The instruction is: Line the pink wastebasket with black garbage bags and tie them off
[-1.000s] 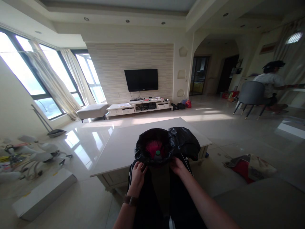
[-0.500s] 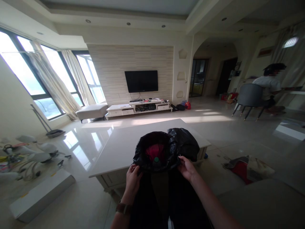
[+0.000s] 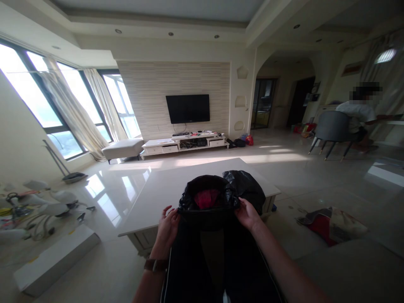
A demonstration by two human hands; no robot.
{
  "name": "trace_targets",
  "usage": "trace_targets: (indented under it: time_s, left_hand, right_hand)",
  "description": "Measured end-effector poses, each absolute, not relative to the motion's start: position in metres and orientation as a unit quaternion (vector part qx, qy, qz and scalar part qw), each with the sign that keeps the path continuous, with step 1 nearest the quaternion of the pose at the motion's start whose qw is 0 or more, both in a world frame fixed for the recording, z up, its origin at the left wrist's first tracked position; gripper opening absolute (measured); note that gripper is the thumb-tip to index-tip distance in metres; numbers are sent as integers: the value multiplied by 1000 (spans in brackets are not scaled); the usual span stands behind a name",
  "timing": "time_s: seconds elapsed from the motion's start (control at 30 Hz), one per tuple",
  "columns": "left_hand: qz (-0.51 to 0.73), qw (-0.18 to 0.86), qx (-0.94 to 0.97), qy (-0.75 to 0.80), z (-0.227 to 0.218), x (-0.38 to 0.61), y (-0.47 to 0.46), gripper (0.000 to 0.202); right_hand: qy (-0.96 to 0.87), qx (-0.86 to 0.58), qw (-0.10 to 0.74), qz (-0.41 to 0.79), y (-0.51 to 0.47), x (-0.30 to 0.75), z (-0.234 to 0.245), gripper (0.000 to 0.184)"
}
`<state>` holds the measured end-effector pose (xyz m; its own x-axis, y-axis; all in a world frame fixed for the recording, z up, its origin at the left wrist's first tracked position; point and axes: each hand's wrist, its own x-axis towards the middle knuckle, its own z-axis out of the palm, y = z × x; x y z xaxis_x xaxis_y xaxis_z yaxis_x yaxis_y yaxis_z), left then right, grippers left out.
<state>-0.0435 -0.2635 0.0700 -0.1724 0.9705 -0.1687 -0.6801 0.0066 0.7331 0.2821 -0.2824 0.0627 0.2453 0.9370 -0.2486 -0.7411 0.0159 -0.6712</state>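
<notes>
A black plastic bag (image 3: 202,216) stands at the near edge of the white table (image 3: 160,189), its mouth facing up towards me. Inside the mouth a crumpled dark red thing (image 3: 206,198) shows; its kind is unclear. My left hand (image 3: 167,227) pinches the left side of the bag's rim between thumb and fingertips, other fingers lifted. On the opposite side, my right hand (image 3: 248,214) grips the rim, fingers closed. Just behind the right hand, a rounded black plastic bundle (image 3: 248,187) rests on the table, touching or joined to the bag; I cannot tell which.
A long pale box (image 3: 57,259) and a jumble of white objects with hoses (image 3: 47,206) lie on the floor at left. A red and beige cloth item (image 3: 331,225) lies at right. Farther back, a person (image 3: 358,113) sits on a grey chair (image 3: 331,126).
My left hand has moved left and slightly up, drawing the rim outward. The bag's near rim has risen, hiding the green round spot seen inside earlier. My right hand has shifted slightly up.
</notes>
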Motion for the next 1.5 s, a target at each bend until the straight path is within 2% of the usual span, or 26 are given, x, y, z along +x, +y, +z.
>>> trace_targets:
  time_s: [0.1,0.2,0.3,0.47,0.6,0.67,0.73,0.8,0.87,0.97,1.1,1.23,1.4,1.5]
  left_hand:
    - [687,583,269,339,88,-44,-260,42]
    - [696,552,309,340,96,-47,-256,47]
    - [644,574,297,410,87,-52,-255,47]
    - [543,625,312,465,62,-56,-268,41]
    - [523,618,333,483,59,-56,-273,41]
    - [550,588,346,481,64,-58,-270,46]
    - [597,547,361,462,70,-59,-268,47]
    - [644,512,376,425,77,-60,-267,46]
    - [668,499,392,388,83,-59,-269,44]
    - [671,503,410,359,91,-55,-279,42]
    - [651,502,436,366,100,-51,-294,42]
    - [617,506,471,375,101,-51,-302,41]
    - [588,506,477,412,98,-52,-302,41]
    - [589,490,477,431,96,-54,-303,46]
  right_hand:
    - [-171,-356,718,573,-277,285,81,9]
    - [-210,-352,724,555,-281,290,95,24]
    - [-245,-364,698,565,-293,293,99,33]
    - [-279,-417,645,576,-311,295,86,29]
    - [-291,-440,654,542,-314,299,85,33]
    - [-313,-451,665,506,-316,302,91,35]
    - [-390,-479,665,420,-322,304,100,33]
    - [-492,-500,640,312,-331,305,107,31]
    - [-557,-503,608,257,-339,305,110,26]
    - [-533,-510,601,307,-346,305,104,21]
    - [-404,-523,630,408,-345,307,88,35]
    - [-432,-544,650,308,-354,307,90,34]
    - [-668,-493,532,164,-386,299,113,21]
    - [-703,-492,494,138,-397,299,114,19]
